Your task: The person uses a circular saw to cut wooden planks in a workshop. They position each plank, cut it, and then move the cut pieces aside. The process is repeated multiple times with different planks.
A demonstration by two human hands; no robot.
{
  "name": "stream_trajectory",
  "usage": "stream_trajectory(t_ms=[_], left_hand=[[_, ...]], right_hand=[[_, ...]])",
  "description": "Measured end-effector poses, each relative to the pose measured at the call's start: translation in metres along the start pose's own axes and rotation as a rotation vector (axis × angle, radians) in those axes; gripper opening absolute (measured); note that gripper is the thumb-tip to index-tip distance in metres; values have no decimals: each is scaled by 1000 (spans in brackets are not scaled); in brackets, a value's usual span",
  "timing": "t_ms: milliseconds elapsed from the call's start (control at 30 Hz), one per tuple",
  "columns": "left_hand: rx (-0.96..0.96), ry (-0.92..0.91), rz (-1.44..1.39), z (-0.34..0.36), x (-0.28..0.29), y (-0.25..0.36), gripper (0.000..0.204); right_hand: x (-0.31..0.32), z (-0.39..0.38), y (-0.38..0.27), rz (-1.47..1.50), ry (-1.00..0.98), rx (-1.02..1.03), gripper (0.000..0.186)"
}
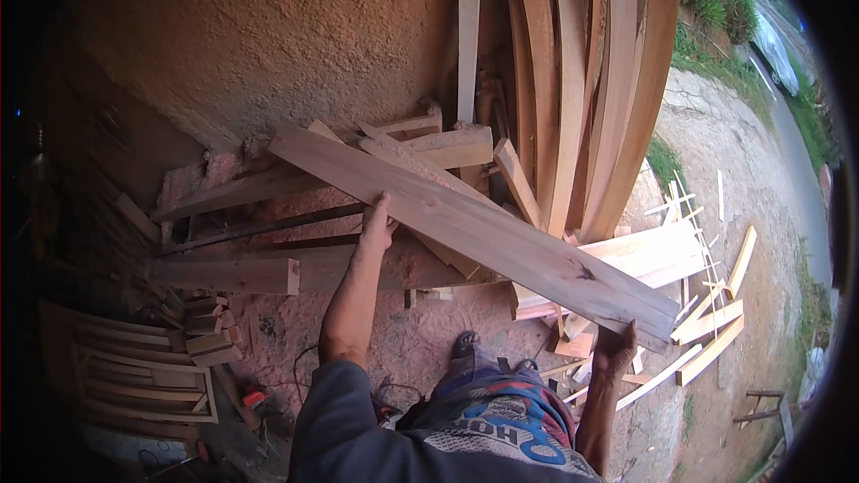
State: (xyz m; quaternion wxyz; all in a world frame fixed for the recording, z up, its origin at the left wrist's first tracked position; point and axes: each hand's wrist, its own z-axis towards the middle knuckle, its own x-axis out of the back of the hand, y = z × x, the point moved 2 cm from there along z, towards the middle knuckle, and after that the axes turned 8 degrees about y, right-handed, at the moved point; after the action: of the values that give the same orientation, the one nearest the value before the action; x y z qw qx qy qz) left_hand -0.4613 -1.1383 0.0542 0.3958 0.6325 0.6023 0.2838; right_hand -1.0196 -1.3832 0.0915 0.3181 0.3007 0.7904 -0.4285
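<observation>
A long, flat wooden board (474,219) slants across the view from upper left to lower right, held up in front of me. My left hand (379,217) grips its near edge left of the middle, with part of the fingers hidden under the wood. Toward the right end, my right hand (616,345) is closed round the same near edge. A dark knot shows on the board's face not far from the right hand. Beneath it lie other planks and a beam (224,274) dusted with pinkish shavings.
Tall planks (573,80) lean against the rough wall (295,36). Pale boards (662,255) and offcuts (716,349) lie on the ground to the right. A slatted wooden frame (143,367) stands at lower left, near a small red object (255,396). Sawdust covers the floor (358,322).
</observation>
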Motion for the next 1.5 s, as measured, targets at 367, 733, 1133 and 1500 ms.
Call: stream_trajectory(t_ms=[367, 733, 1133, 1500], left_hand=[[-3, -10, 91, 27, -22, -10, 94], [-381, 301, 520, -14, 22, -126, 61], [-581, -362, 1763, -93, 3, -114, 60], [51, 1, 1770, -143, -39, -99, 52]], right_hand=[[-38, -57, 97, -978, -256, -571, 48], [206, -57, 47, -1380, 123, -299, 41], [364, 86, 181, -761, 580, -707, 31], [327, 281, 318, -809, 697, -479, 77]])
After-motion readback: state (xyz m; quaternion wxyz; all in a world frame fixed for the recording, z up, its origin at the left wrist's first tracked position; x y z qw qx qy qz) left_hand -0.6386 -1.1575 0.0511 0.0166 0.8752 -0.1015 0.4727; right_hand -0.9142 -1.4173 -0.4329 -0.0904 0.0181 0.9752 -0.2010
